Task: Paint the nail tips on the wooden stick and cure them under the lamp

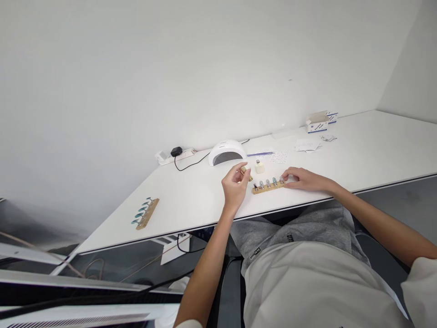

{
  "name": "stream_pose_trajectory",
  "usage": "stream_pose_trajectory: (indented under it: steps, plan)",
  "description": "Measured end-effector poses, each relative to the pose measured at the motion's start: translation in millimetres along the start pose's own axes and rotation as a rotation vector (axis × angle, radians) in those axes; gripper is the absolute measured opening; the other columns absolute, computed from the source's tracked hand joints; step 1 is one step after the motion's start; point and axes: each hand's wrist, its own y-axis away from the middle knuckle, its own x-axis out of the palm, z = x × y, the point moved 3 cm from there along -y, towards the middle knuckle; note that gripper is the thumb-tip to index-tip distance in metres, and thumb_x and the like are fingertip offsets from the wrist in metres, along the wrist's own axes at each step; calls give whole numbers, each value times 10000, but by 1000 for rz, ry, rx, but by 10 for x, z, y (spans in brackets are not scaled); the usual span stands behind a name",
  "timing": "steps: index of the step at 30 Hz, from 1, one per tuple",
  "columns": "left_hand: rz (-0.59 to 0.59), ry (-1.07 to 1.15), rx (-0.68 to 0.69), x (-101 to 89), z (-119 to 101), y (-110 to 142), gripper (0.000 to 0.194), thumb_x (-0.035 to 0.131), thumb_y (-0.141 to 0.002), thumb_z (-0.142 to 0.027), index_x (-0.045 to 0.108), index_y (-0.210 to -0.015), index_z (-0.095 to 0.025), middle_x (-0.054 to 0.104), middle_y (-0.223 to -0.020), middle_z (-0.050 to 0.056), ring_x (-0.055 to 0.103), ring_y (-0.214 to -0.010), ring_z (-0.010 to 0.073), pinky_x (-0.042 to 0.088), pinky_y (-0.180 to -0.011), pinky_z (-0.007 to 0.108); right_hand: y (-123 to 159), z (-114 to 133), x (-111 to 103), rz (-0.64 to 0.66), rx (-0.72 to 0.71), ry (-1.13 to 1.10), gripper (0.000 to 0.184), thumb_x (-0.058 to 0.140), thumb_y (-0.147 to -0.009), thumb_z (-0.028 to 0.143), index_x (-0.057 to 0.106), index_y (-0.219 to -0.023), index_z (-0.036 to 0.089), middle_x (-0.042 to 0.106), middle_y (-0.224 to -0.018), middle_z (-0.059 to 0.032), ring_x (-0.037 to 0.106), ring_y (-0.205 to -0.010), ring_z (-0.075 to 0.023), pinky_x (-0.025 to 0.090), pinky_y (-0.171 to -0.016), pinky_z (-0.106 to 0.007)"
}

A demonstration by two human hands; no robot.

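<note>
My left hand (pixel 235 186) is closed around the gold cap (pixel 244 172) of a nail polish brush, above the left end of a wooden nail tip stand (pixel 269 188). Several painted nail tips (pixel 268 183) stand upright along it, bluish and silvery. A dark piece shows at its left end; I cannot tell whether it is the brush tip or a nail tip. With fingers closed, my right hand (pixel 303 179) grips the stand's right end. Just behind the stand, an uncapped, pale nail polish bottle (pixel 260 167) stands upright.
A white nail lamp (pixel 228 152) sits against the wall, beside a purple stick-like tool (pixel 261 154) and sticker sheets (pixel 280 157). A second nail stand (pixel 148 215) lies at the left. Small boxes (pixel 317 123) are at the back right. A black adapter (pixel 176 151) has a trailing cord.
</note>
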Motion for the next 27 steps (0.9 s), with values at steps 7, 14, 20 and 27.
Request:
stream_pose_trajectory:
  steps: [7, 14, 20, 27]
  plan:
    - [-22, -7, 30, -1, -25, -5, 306, 701, -779, -382, 687, -1001, -171, 520, -647, -34, 485, -499, 58, 389, -460, 179, -3, -2, -2, -2, -15, -3, 398, 532, -839, 515, 622, -1101, 229, 620, -1200, -96, 555, -1022, -271, 422, -865, -391]
    - [-27, -28, 9, -2, 9, -5, 305, 696, -785, -371, 685, -1014, -170, 540, -646, -29, 480, -501, 60, 388, -475, 186, 3, 8, 0, -3, -9, 1, 417, 531, -831, 529, 632, -1109, 235, 619, -1204, -101, 553, -1038, -280, 418, -875, -401]
    - [-41, -52, 34, -8, 10, -16, 300, 695, -782, -364, 686, -1001, -160, 538, -654, -23, 526, -545, 75, 410, -513, 190, 6, 23, -3, 1, 5, 11, 422, 523, -831, 526, 627, -1115, 232, 619, -1204, -99, 557, -1026, -275, 423, -873, -400]
    - [-52, -104, 34, -10, -31, -12, 270, 679, -788, -338, 689, -987, -156, 516, -634, -30, 479, -511, 62, 371, -492, 183, -1, 0, -1, 2, -10, -2, 421, 531, -835, 527, 625, -1110, 222, 618, -1207, -104, 555, -1028, -275, 418, -865, -390]
